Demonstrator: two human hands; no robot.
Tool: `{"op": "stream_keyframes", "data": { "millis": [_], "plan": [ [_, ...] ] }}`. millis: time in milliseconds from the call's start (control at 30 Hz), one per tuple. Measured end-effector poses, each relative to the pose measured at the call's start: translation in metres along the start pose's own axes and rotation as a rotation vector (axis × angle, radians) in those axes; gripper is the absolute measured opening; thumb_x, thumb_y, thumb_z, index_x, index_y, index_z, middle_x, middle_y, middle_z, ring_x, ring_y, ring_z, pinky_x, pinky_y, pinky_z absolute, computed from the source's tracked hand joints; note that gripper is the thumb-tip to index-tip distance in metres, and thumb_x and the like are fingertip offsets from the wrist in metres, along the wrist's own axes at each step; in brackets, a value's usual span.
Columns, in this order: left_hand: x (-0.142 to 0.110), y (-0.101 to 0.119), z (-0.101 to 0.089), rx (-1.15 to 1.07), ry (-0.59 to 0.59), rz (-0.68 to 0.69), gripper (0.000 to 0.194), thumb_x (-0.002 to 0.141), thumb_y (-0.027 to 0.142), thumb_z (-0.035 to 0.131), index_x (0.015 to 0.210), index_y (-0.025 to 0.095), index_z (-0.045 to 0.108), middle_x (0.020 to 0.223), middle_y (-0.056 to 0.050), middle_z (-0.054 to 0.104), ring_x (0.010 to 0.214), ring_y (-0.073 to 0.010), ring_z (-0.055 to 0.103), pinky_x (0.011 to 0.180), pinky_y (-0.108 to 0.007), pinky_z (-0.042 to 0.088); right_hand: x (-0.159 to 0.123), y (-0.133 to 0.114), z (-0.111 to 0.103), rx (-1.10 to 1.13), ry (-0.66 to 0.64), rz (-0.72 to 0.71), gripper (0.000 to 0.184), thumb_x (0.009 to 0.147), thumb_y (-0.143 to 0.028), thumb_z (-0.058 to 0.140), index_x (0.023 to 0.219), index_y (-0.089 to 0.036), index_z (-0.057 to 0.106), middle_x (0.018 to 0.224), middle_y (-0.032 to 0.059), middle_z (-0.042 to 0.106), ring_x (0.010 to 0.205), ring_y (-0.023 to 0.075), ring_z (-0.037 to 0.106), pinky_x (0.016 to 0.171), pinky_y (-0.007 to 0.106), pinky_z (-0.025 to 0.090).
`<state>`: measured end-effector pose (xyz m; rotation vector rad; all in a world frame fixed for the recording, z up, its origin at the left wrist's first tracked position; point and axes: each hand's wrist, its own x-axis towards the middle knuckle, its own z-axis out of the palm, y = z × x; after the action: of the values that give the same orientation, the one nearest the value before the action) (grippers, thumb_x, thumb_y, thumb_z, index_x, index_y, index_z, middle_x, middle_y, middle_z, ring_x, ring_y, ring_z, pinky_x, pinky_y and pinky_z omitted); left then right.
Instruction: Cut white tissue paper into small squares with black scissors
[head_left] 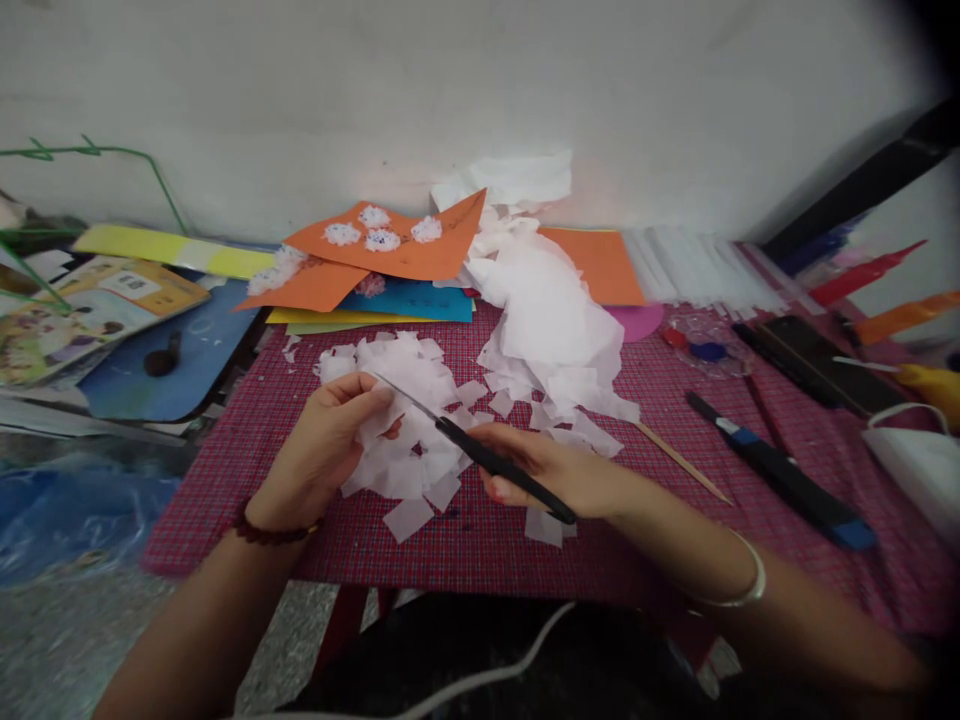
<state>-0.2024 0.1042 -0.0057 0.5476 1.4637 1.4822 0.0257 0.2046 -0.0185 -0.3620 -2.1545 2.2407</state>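
My left hand (324,432) pinches a thin white paper piece (373,425) between thumb and fingers. My right hand (551,470) is closed around the black handles of a pair of scissors (480,452). Their thin blades point up and left, with the tips by my left thumb and the paper; I cannot tell whether the blades are parted. Beneath both hands lies a loose heap of small white paper squares (409,475). Behind my right hand sits a larger crumpled pile of white tissue paper (547,310).
Orange sheets (420,258) with white, dotted paper clusters lie at the back, over blue and yellow sheets. A wooden stick (682,462), a blue-and-black utility knife (787,480), a dark phone (814,360) and a white mask (915,450) are at right. Booklets (97,310) lie left of the checked tablecloth (247,480).
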Motion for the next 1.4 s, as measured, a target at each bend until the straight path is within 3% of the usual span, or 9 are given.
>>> {"op": "stream_keyframes", "data": {
  "millis": [133, 300, 467, 600, 733, 833, 1067, 1400],
  "plan": [
    [0.001, -0.003, 0.0, -0.02, -0.007, -0.012, 0.021, 0.064, 0.019, 0.081, 0.06, 0.017, 0.061, 0.053, -0.001, 0.059, 0.046, -0.0117, 0.054, 0.047, -0.022, 0.044, 0.003, -0.001, 0.003, -0.032, 0.087, -0.004, 0.062, 0.082, -0.049, 0.079, 0.128, -0.014, 0.055, 0.098, 0.0032, 0.057, 0.084, 0.0149, 0.05, 0.074, 0.03, 0.044],
    [0.003, -0.002, -0.003, -0.043, -0.02, -0.016, 0.022, 0.062, 0.022, 0.084, 0.061, 0.016, 0.063, 0.055, 0.0, 0.059, 0.048, -0.0107, 0.055, 0.049, -0.022, 0.048, 0.003, -0.001, 0.005, 0.021, 0.136, 0.023, 0.05, 0.085, -0.046, 0.077, 0.119, -0.014, 0.059, 0.08, -0.0037, 0.05, 0.066, 0.0093, 0.044, 0.059, 0.026, 0.037],
    [0.007, -0.003, -0.015, -0.058, -0.094, -0.047, 0.023, 0.056, 0.028, 0.083, 0.064, 0.015, 0.065, 0.059, -0.002, 0.06, 0.05, -0.016, 0.06, 0.047, -0.026, 0.051, 0.001, 0.003, 0.004, 0.111, 0.16, 0.092, 0.06, 0.085, -0.053, 0.076, 0.129, -0.015, 0.058, 0.074, -0.0058, 0.046, 0.054, 0.0065, 0.039, 0.047, 0.024, 0.031],
    [0.008, -0.005, -0.021, -0.007, -0.09, 0.005, 0.019, 0.06, 0.019, 0.081, 0.06, 0.015, 0.062, 0.055, 0.0, 0.056, 0.047, -0.0104, 0.056, 0.045, -0.019, 0.047, -0.001, 0.005, 0.0, 0.074, 0.126, 0.008, 0.071, 0.083, -0.062, 0.076, 0.133, -0.017, 0.056, 0.085, -0.001, 0.05, 0.067, 0.0099, 0.045, 0.056, 0.025, 0.039],
    [0.008, -0.002, -0.019, -0.142, 0.045, 0.113, 0.015, 0.064, 0.015, 0.079, 0.065, 0.016, 0.064, 0.062, 0.001, 0.061, 0.053, -0.0098, 0.057, 0.05, -0.02, 0.05, -0.006, 0.002, -0.004, 0.027, 0.041, -0.041, 0.083, 0.086, -0.071, 0.066, 0.142, -0.013, 0.046, 0.095, 0.0038, 0.053, 0.08, 0.0144, 0.049, 0.069, 0.029, 0.043],
    [0.008, 0.0, -0.017, -0.204, 0.116, 0.176, 0.016, 0.065, 0.014, 0.08, 0.066, 0.015, 0.063, 0.066, 0.002, 0.061, 0.057, -0.009, 0.057, 0.052, -0.018, 0.05, -0.007, -0.001, -0.004, 0.005, 0.0, -0.02, 0.078, 0.087, -0.069, 0.066, 0.139, -0.012, 0.048, 0.097, 0.0041, 0.052, 0.084, 0.0159, 0.049, 0.072, 0.03, 0.043],
    [0.008, -0.005, -0.016, 0.003, 0.014, 0.04, 0.02, 0.055, 0.018, 0.082, 0.059, 0.014, 0.062, 0.057, 0.001, 0.057, 0.045, -0.0084, 0.052, 0.045, -0.019, 0.047, -0.001, 0.004, 0.001, 0.02, -0.012, 0.004, 0.067, 0.085, -0.053, 0.076, 0.132, -0.012, 0.051, 0.092, 0.0022, 0.052, 0.08, 0.0143, 0.047, 0.07, 0.029, 0.041],
    [0.007, -0.011, -0.009, 0.044, -0.008, 0.039, 0.018, 0.059, 0.018, 0.081, 0.057, 0.014, 0.064, 0.056, 0.0, 0.056, 0.042, -0.0072, 0.051, 0.041, -0.016, 0.04, 0.005, 0.003, 0.006, 0.042, 0.101, 0.037, 0.062, 0.079, -0.048, 0.082, 0.125, -0.012, 0.06, 0.09, 0.0019, 0.054, 0.075, 0.0126, 0.047, 0.064, 0.027, 0.043]
  ]
}}
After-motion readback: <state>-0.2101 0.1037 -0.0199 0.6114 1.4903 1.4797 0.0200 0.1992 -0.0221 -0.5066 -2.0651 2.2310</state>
